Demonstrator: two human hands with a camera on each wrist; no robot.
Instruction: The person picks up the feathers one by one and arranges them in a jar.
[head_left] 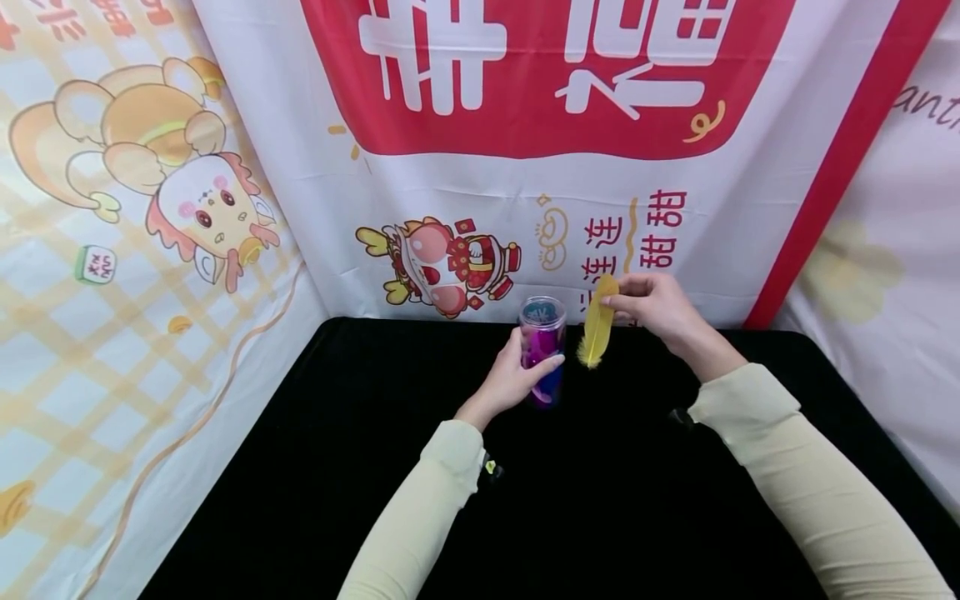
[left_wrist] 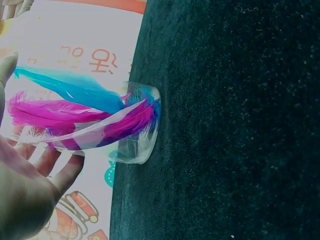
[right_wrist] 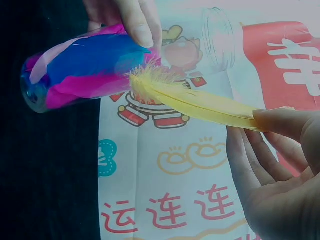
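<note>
A clear, open-topped jar (head_left: 542,333) stands at the far edge of the black table, with blue, magenta and white feathers (left_wrist: 75,110) inside. My left hand (head_left: 513,379) grips the jar round its side, the thumb across the front. Just right of the jar, my right hand (head_left: 656,308) pinches a yellow feather (head_left: 597,325) by one end between thumb and fingers. The feather's fluffy end points down in the head view. Seen from the right wrist, that fluffy end overlaps the jar's outline; whether they touch I cannot tell.
A black cloth-covered table (head_left: 585,500) spreads below the arms. Behind it hangs a white and red printed banner (head_left: 450,187) close to the jar. A patterned cloth wall (head_left: 127,333) stands on the left, and a white cloth (head_left: 885,292) hangs on the right.
</note>
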